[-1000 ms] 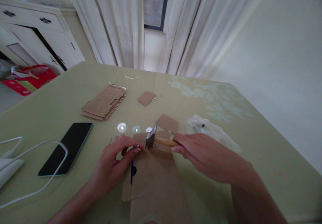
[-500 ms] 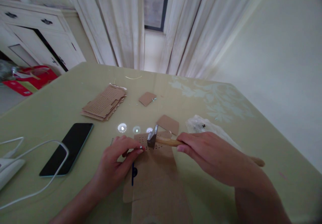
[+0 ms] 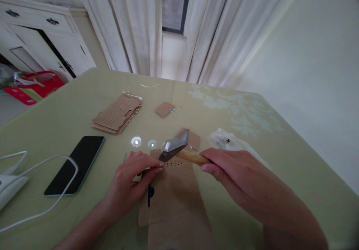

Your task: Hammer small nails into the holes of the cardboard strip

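Note:
My right hand (image 3: 228,175) is closed around the wooden handle of a hammer (image 3: 175,145). The hammer's metal head is tilted, its lower face right at the fingertips of my left hand (image 3: 137,180); whether it touches them I cannot tell. Between thumb and forefinger, my left hand pinches a small metal-topped piece (image 3: 161,165), mostly hidden. Beneath both hands lies a brown cardboard sheet (image 3: 176,205) with rows of small punched holes near its far end. A dark blue, rounded piece (image 3: 150,192) shows at the sheet's left edge.
Farther left lies a stack of perforated cardboard pieces (image 3: 116,113). Two loose cardboard pieces, one small (image 3: 165,109) and one behind the hammer (image 3: 194,139), lie beyond. A clear plastic bag (image 3: 224,139) is at right. Phone (image 3: 75,165) and white cable (image 3: 76,167) occupy the left.
The hammer head has turned and tilted, its lower face now at my left fingertips instead of to their right. My left hand keeps its pinch almost in place.

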`<state>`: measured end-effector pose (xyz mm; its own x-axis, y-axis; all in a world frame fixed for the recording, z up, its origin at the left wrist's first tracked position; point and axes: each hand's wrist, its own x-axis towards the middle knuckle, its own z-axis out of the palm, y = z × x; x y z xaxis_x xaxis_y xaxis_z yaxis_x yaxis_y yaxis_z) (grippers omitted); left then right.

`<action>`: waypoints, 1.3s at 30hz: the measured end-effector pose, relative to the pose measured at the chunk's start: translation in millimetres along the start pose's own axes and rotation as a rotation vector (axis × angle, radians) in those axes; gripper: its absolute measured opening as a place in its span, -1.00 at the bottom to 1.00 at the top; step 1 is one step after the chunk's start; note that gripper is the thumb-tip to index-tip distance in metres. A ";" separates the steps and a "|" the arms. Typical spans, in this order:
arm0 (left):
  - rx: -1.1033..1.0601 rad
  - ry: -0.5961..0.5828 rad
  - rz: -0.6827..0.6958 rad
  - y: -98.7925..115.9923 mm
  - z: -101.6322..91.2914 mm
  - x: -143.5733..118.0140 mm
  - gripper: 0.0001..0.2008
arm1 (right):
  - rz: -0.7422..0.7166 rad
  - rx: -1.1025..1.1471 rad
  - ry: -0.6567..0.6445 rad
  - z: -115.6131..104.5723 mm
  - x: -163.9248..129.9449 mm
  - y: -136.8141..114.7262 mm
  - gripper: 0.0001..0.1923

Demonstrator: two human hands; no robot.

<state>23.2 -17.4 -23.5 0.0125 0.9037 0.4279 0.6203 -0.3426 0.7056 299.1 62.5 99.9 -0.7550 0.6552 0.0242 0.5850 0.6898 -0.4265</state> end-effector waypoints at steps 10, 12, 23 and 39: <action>-0.014 0.001 0.046 -2.7 2.0 1.3 -0.91 | -0.031 -0.078 -0.032 4.4 -1.0 -2.8 -0.74; -0.014 0.003 0.037 -2.1 2.0 1.7 -0.91 | -0.030 -0.034 -0.003 3.3 -2.5 -3.4 -0.74; -0.044 -0.013 0.011 -4.0 -0.7 -0.7 -0.94 | -0.029 -0.025 -0.008 3.7 -1.5 -1.7 -0.71; -0.036 -0.112 -0.123 -5.0 -2.7 -7.6 -0.57 | -0.045 -0.077 -0.068 12.6 -1.8 -0.8 -0.75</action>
<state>17.9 -23.3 -28.7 0.0264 0.9618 0.2725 0.5938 -0.2344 0.7697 296.2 56.9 88.8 -0.7980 0.6023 -0.0204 0.5688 0.7415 -0.3558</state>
